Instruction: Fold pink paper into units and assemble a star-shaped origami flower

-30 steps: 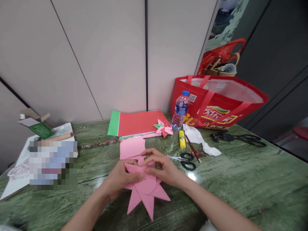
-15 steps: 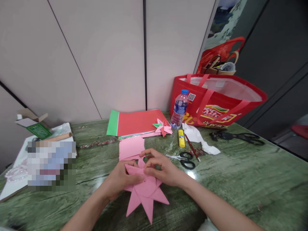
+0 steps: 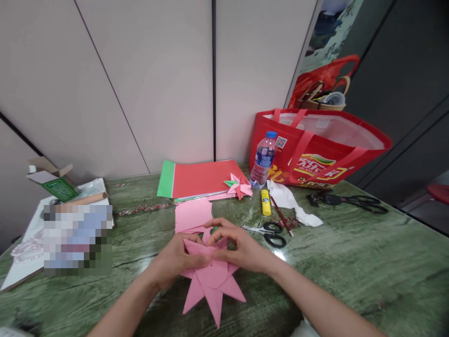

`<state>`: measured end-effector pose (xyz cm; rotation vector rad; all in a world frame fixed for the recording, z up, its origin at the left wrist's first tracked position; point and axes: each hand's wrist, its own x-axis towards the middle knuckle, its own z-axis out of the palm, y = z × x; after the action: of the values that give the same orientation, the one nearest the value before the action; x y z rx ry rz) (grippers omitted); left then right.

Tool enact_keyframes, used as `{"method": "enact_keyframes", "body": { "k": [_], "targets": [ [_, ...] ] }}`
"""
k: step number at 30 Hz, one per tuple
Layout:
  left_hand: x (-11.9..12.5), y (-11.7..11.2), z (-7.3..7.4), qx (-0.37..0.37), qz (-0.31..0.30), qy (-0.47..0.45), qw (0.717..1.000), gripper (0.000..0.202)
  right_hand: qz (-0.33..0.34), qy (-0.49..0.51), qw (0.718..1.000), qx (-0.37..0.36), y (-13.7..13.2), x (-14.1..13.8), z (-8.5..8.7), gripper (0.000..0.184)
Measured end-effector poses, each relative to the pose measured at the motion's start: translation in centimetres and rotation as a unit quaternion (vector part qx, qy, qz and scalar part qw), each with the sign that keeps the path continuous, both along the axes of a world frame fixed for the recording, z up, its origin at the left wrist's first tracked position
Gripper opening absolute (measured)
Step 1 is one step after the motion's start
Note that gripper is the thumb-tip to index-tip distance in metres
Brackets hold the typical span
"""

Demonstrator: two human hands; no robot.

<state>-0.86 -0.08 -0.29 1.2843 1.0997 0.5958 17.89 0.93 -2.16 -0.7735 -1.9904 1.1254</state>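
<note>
A pink folded-paper star (image 3: 212,277) with several long points is held between my two hands, low in the middle of the head view. My left hand (image 3: 180,260) grips its left side, thumb pressed flat on the front near the centre. On the upper right, my right hand (image 3: 236,245) pinches a part of the star between thumb and fingers close to the upper points. The fingertips partly cover those points. Just beyond the hands lies a stack of pink paper squares (image 3: 192,215).
Behind lie red and green paper sheets (image 3: 201,178) with a small multicoloured paper star (image 3: 239,186). To the right are scissors (image 3: 275,240), a glue stick (image 3: 265,203), a pencil (image 3: 282,216), tissue (image 3: 289,201), a water bottle (image 3: 263,161) and a red bag (image 3: 298,152). A box (image 3: 59,187) stands left.
My right thumb and fingers have closed in slightly lower on the star, and an upper right point now shows beside them. My left hand keeps its hold. The whole view has shifted slightly.
</note>
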Motion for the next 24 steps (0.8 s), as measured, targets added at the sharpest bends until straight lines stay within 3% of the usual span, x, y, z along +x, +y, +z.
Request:
{"method": "enact_keyframes", "body": {
  "k": [6, 16, 24],
  "targets": [
    [0.16, -0.16, -0.16, 0.011, 0.0, 0.024, 1.0, 0.029, -0.006, 0.009, 1.0, 0.003, 0.15, 0.05, -0.21, 0.003],
    [0.43, -0.18, -0.04, 0.038, -0.024, 0.032, 0.998, 0.027, 0.013, -0.074, 0.995, 0.063, -0.22, -0.05, 0.16, 0.02],
    [0.29, -0.28, 0.03, 0.024, -0.028, 0.008, 0.999, 0.028, 0.041, -0.093, 0.989, 0.108, 0.03, 0.22, 0.27, 0.021]
  ]
}}
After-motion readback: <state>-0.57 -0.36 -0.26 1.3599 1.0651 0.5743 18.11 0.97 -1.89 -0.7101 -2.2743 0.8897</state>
